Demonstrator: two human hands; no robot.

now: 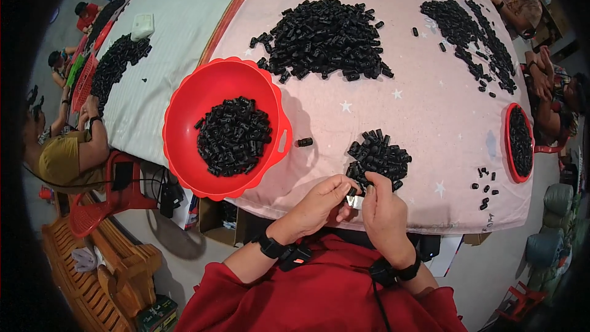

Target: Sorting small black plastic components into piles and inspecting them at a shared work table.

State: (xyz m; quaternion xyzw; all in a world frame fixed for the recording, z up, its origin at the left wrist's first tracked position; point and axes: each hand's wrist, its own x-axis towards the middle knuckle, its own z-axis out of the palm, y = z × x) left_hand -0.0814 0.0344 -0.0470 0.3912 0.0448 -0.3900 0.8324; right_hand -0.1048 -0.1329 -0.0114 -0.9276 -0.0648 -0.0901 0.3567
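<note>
Left hand (318, 204): fingers curled in, thumb and forefinger pinched on a small black part (351, 191) at the near table edge.
Right hand (382, 208): closed, fingertips meeting the left hand's; it grips a small shiny metal piece (357, 201) just under the black part.
Small pile (378, 157): black parts heaped on the cloth just beyond the two hands, almost touching the fingertips.
Red bowl (184, 110): to the left of the hands, overhanging the table edge, partly filled with black parts (233, 136).
Stray part (305, 142): lies alone on the cloth between bowl and small pile.
Big pile (329, 38): far larger heap of the same parts, further up the table.
Table (430, 110): covered in pink cloth with white stars.
Second bowl (512, 129): red, at the right edge, also holding black parts.
Other people: seated at the left and right sides of the table.
</note>
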